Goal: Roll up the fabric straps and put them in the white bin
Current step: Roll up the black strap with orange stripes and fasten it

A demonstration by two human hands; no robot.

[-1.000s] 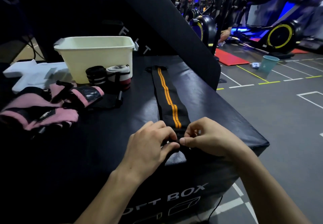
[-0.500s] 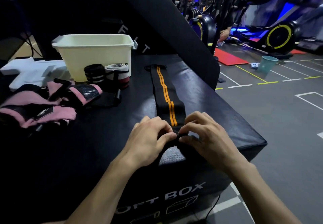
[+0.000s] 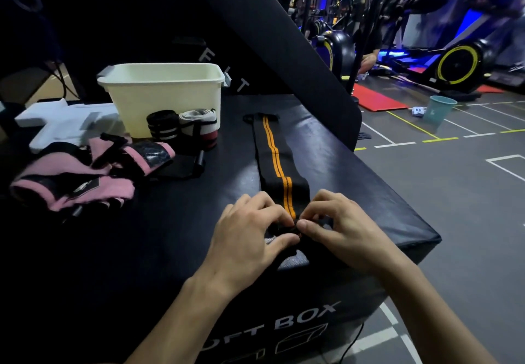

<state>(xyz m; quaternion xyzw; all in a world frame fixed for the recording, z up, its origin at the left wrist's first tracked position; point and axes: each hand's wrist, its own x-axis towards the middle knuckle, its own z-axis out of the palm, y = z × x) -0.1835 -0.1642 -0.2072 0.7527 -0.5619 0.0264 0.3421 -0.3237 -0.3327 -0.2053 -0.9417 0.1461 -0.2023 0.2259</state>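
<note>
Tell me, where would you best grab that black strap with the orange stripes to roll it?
Probably at the near end of the black strap, coming from the box's front edge. It lies flat and straight, running away from the person, and the left hand and right hand already pinch it there.

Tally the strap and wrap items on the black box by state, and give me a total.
Unrolled, in the hands: 1, the black strap with orange stripes
Rolled, outside the white bin: 2, the black roll and the grey and red roll
Loose pink and black wraps: a heap, number unclear
Total countable: 3
</note>
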